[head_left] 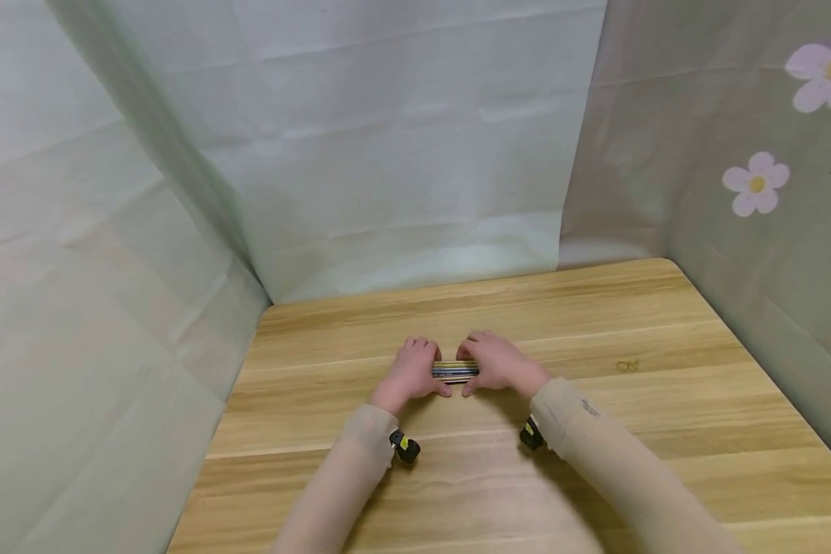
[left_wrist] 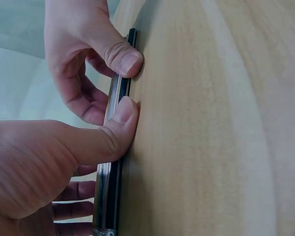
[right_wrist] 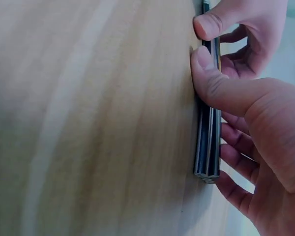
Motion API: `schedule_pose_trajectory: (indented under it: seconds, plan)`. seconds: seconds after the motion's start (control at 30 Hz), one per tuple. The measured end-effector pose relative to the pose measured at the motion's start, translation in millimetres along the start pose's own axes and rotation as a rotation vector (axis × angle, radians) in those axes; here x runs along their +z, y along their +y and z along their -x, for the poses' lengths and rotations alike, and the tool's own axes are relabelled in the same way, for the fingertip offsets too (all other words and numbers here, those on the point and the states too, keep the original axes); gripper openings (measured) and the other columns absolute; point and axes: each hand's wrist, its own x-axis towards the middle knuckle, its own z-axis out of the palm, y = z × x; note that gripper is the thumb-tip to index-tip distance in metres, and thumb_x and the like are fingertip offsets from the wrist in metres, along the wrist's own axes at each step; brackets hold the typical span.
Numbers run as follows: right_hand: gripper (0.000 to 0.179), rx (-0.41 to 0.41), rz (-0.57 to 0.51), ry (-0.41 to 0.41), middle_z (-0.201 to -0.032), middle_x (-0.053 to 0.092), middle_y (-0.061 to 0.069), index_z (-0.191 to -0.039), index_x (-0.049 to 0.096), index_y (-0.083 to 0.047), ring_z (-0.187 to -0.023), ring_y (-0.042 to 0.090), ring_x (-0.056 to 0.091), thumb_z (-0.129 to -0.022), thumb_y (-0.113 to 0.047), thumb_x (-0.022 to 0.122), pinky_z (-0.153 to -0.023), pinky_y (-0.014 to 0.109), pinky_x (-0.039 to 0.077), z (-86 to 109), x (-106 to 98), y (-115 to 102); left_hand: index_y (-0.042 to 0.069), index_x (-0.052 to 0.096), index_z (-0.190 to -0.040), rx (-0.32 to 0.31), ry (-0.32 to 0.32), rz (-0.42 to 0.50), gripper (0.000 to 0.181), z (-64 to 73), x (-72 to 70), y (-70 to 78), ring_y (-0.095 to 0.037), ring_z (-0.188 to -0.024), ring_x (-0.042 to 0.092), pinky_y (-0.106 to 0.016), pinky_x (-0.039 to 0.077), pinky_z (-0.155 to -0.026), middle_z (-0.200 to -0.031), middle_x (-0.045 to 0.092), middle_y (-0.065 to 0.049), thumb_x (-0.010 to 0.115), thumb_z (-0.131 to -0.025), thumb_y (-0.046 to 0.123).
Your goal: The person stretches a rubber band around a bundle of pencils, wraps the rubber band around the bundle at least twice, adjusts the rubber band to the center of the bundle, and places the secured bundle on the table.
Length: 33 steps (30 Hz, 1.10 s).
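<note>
A bundle of slim, straight, pencil-like sticks (head_left: 455, 372) in black, dark blue, white and yellow lies on the wooden table, running left to right. My left hand (head_left: 415, 371) grips its left part, thumb on the near side and fingers behind. From the other side my right hand (head_left: 500, 363) holds it the same way, both thumbs close together near the middle. The right wrist view shows the stick ends (right_wrist: 206, 178) gathered almost level beyond the right hand. In the left wrist view, a dark stick (left_wrist: 132, 39) lies along the bundle's near side.
Yellowish rubber bands (head_left: 626, 366) lie on the table (head_left: 457, 485) to the right of the hands. Pale cloth (head_left: 402, 154) hangs behind and at both sides, printed with flowers on the right. Each wrist wears a small black camera (head_left: 405, 446).
</note>
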Motion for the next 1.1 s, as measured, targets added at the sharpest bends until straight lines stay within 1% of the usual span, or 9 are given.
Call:
schedule_pose_trajectory:
  seconds: [0.07,0.2,0.4,0.57,0.67,0.8,0.93,1.03,1.1]
  plan:
    - [0.062,0.001,-0.01,0.005,-0.126,0.063,0.004,-0.123,0.07,-0.014,-0.12,0.029,0.057,-0.077,-0.046,0.097,-0.106,0.047,0.048,2.4,1,0,0.008,0.063,-0.113,-0.003,0.007,-0.009,0.069,-0.2,2.0,0.1,-0.029,-0.107,0.05,-0.046,0.045,-0.099,-0.108,0.057,-0.006,0.1,-0.071,0.048]
    - [0.054,0.001,0.005,0.01,-0.122,0.063,0.002,-0.121,0.07,-0.015,-0.118,0.028,0.056,-0.082,-0.044,0.094,-0.103,0.046,0.049,5.1,4,0,0.01,0.065,-0.107,-0.007,0.012,-0.027,0.063,-0.5,5.8,-0.9,-0.027,-0.103,0.05,-0.044,0.044,-0.096,-0.104,0.059,-0.004,0.099,-0.072,0.05]
    - [0.044,0.019,0.028,0.001,-0.11,0.064,0.0,-0.11,0.072,-0.016,-0.112,0.029,0.058,-0.083,-0.044,0.093,-0.1,0.046,0.049,7.8,6,-6,0.013,0.066,-0.1,-0.016,-0.011,-0.013,0.051,2.7,8.3,0.0,-0.025,-0.098,0.049,-0.043,0.044,-0.092,-0.099,0.061,-0.001,0.097,-0.076,0.047]
    - [0.039,0.036,0.062,-0.005,-0.101,0.063,-0.002,-0.102,0.074,-0.018,-0.104,0.028,0.058,-0.083,-0.047,0.091,-0.093,0.045,0.051,8.5,7,-11,0.014,0.065,-0.093,-0.016,-0.019,-0.042,0.047,6.0,8.8,1.3,-0.025,-0.097,0.048,-0.044,0.043,-0.092,-0.096,0.058,-0.001,0.095,-0.079,0.047]
    - [0.039,0.026,0.102,-0.009,-0.1,0.064,-0.002,-0.102,0.075,-0.018,-0.101,0.026,0.058,-0.085,-0.049,0.089,-0.089,0.044,0.053,10.0,8,-12,0.014,0.065,-0.09,-0.013,-0.03,-0.06,0.045,9.2,7.4,3.1,-0.026,-0.098,0.048,-0.045,0.043,-0.092,-0.095,0.057,-0.001,0.093,-0.08,0.048]
    - [0.04,-0.007,0.148,-0.005,-0.101,0.065,0.001,-0.105,0.074,-0.014,-0.097,0.026,0.059,-0.088,-0.049,0.085,-0.085,0.044,0.054,15.1,8,-16,0.014,0.066,-0.09,0.021,-0.042,-0.093,0.041,13.4,4.2,7.2,-0.026,-0.099,0.051,-0.046,0.045,-0.089,-0.094,0.061,-0.002,0.089,-0.084,0.048]
    - [0.04,-0.038,0.196,0.016,-0.099,0.065,0.004,-0.104,0.071,-0.01,-0.091,0.025,0.058,-0.093,-0.046,0.082,-0.079,0.043,0.054,21.2,7,-20,0.013,0.066,-0.09,0.071,-0.05,-0.141,0.039,15.7,1.7,11.2,-0.025,-0.096,0.053,-0.045,0.047,-0.086,-0.094,0.063,-0.003,0.084,-0.09,0.048]
    - [0.04,-0.046,0.254,0.017,-0.1,0.065,0.004,-0.105,0.07,-0.009,-0.092,0.025,0.058,-0.096,-0.048,0.078,-0.077,0.042,0.054,24.2,7,-21,0.012,0.066,-0.093,0.095,-0.055,-0.181,0.039,16.9,1.5,12.8,-0.025,-0.097,0.054,-0.045,0.048,-0.086,-0.096,0.064,-0.004,0.081,-0.093,0.048]
    - [0.04,-0.046,0.289,0.013,-0.101,0.065,0.005,-0.106,0.069,-0.009,-0.094,0.026,0.058,-0.098,-0.048,0.075,-0.078,0.041,0.055,25.0,8,-21,0.012,0.067,-0.095,0.098,-0.058,-0.197,0.039,17.2,1.9,13.3,-0.025,-0.097,0.054,-0.044,0.048,-0.086,-0.098,0.064,-0.004,0.079,-0.094,0.049]
